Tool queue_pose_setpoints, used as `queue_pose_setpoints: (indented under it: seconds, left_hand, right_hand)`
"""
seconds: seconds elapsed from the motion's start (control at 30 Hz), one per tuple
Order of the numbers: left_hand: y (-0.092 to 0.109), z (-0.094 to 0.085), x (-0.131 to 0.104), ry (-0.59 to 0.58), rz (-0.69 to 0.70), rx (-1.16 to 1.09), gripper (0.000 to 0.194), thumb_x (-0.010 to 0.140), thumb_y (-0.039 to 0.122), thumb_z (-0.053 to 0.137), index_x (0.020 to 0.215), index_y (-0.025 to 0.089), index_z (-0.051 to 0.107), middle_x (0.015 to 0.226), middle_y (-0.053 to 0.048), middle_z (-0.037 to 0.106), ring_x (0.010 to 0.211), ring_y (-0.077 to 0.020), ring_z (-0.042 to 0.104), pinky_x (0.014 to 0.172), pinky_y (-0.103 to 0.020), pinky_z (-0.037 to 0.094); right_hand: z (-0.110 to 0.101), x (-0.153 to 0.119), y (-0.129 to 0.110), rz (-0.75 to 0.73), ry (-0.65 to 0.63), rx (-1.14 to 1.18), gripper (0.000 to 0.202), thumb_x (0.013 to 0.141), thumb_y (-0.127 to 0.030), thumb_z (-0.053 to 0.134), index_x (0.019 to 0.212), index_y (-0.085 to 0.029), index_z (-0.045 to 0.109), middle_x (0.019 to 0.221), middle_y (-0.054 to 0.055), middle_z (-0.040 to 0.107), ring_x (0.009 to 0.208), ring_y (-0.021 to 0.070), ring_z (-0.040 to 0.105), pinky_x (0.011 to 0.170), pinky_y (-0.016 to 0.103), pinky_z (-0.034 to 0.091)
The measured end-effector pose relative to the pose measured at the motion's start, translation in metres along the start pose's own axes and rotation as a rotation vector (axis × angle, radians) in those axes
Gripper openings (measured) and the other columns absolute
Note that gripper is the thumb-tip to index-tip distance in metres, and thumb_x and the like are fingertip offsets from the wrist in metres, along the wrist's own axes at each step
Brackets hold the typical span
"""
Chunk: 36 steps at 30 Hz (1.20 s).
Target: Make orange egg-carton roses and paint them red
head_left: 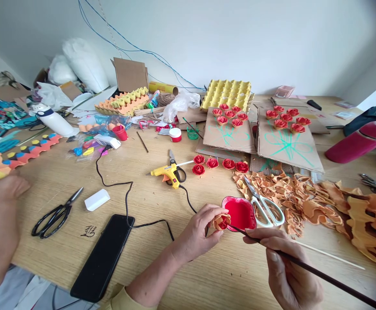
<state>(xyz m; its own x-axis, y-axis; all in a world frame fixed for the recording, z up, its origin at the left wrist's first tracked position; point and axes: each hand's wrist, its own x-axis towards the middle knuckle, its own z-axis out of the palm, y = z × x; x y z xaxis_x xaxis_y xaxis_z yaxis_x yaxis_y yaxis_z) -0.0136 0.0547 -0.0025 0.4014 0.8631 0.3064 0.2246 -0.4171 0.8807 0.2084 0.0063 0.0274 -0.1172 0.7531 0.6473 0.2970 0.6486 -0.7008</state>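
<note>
Between its thumb and fingers, my left hand pinches a small orange egg-carton flower, its middle coloured red. My right hand grips a long dark paintbrush, whose tip meets the flower's red part. Just behind the flower sits a dish of red paint. White-handled scissors lie beside the dish, their blades over orange carton scraps. Several finished-looking red flowers rest on the wood beyond. A yellow glue gun lies on dark-handled scissors.
Cardboard pieces carry more red flowers and green drawn lines. A phone, a black cable and black scissors lie at left, near another person's hand. A pink bottle stands tilted in view at right. Yellow egg trays are behind.
</note>
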Motion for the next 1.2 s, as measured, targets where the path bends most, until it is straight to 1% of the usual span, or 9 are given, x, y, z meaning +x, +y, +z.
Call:
queue_pose_setpoints:
  seconds: [0.13,0.33,0.47,0.57,0.67,0.77,0.9,1.07,1.2]
  left_hand:
    - [0.000,0.000,0.000,-0.007,0.007,-0.002,0.053,0.088,0.005,0.067,0.136,0.025,0.062,0.127,-0.009,0.067,0.119,-0.0248,0.066,0.106,-0.038,0.054]
    - [0.006,-0.001,-0.001,-0.029,0.031,-0.030,0.055,0.088,0.004,0.067,0.140,0.024,0.062,0.129,-0.010,0.067,0.120,-0.0246,0.067,0.105,-0.037,0.055]
    - [0.007,-0.001,-0.001,-0.025,0.022,-0.010,0.052,0.089,0.006,0.067,0.139,0.022,0.062,0.128,-0.011,0.067,0.119,-0.0238,0.067,0.105,-0.036,0.055]
    - [0.006,-0.001,-0.001,-0.020,0.011,0.013,0.053,0.088,0.005,0.067,0.138,0.021,0.062,0.128,-0.011,0.067,0.120,-0.0238,0.066,0.106,-0.036,0.054]
    - [0.005,-0.001,-0.001,-0.010,0.009,0.025,0.055,0.086,0.003,0.066,0.138,0.022,0.062,0.127,-0.011,0.067,0.119,-0.0240,0.067,0.106,-0.037,0.055]
    - [0.006,-0.001,0.000,-0.002,0.011,0.027,0.056,0.086,0.003,0.065,0.138,0.022,0.062,0.126,-0.011,0.067,0.119,-0.0240,0.067,0.106,-0.037,0.055]
    - [0.007,-0.002,-0.001,0.000,0.024,0.031,0.056,0.086,0.002,0.066,0.138,0.022,0.061,0.126,-0.011,0.066,0.118,-0.0234,0.066,0.105,-0.036,0.055]
    - [0.007,-0.003,-0.002,-0.035,0.054,0.012,0.057,0.086,0.004,0.066,0.140,0.022,0.061,0.123,-0.010,0.065,0.114,-0.0227,0.066,0.101,-0.035,0.056]
    - [0.009,-0.003,-0.002,-0.057,0.042,0.022,0.057,0.085,0.004,0.067,0.139,0.021,0.062,0.123,-0.010,0.064,0.113,-0.0222,0.065,0.101,-0.035,0.056]
  right_hand:
    - [0.001,0.004,-0.002,-0.006,0.037,-0.009,0.019,0.106,-0.011,0.050,0.111,-0.022,0.064,0.108,0.011,0.078,0.088,0.0207,0.081,0.075,0.036,0.068]
    - [0.005,-0.002,0.000,0.007,-0.092,-0.062,0.024,0.105,-0.008,0.048,0.117,-0.024,0.063,0.115,0.012,0.077,0.099,0.0214,0.080,0.083,0.037,0.068]
    - [0.004,-0.003,0.001,-0.027,-0.142,-0.066,0.024,0.105,-0.010,0.048,0.120,-0.023,0.061,0.116,0.013,0.077,0.100,0.0207,0.080,0.081,0.032,0.068]
    - [0.000,-0.003,0.001,-0.080,-0.178,-0.046,0.024,0.105,-0.011,0.049,0.123,-0.022,0.061,0.117,0.014,0.077,0.100,0.0220,0.081,0.080,0.032,0.069]
    - [-0.005,-0.004,0.001,-0.083,-0.209,-0.045,0.022,0.105,-0.014,0.052,0.123,-0.022,0.062,0.118,0.014,0.078,0.103,0.0236,0.081,0.080,0.033,0.069]
    - [-0.008,-0.005,0.002,-0.103,-0.212,-0.039,0.021,0.105,-0.015,0.054,0.122,-0.022,0.063,0.117,0.015,0.079,0.102,0.0242,0.082,0.080,0.033,0.070]
    - [-0.007,-0.006,0.004,-0.123,-0.188,-0.038,0.025,0.104,-0.012,0.052,0.126,-0.022,0.062,0.120,0.016,0.078,0.106,0.0249,0.081,0.081,0.035,0.070]
    - [0.003,-0.002,0.002,-0.066,-0.128,-0.064,0.027,0.104,-0.006,0.047,0.122,-0.021,0.060,0.118,0.013,0.075,0.103,0.0189,0.079,0.088,0.030,0.066]
    - [0.005,-0.003,-0.001,-0.075,-0.181,-0.056,0.028,0.103,-0.005,0.048,0.124,-0.020,0.059,0.119,0.014,0.074,0.106,0.0180,0.077,0.088,0.027,0.064]
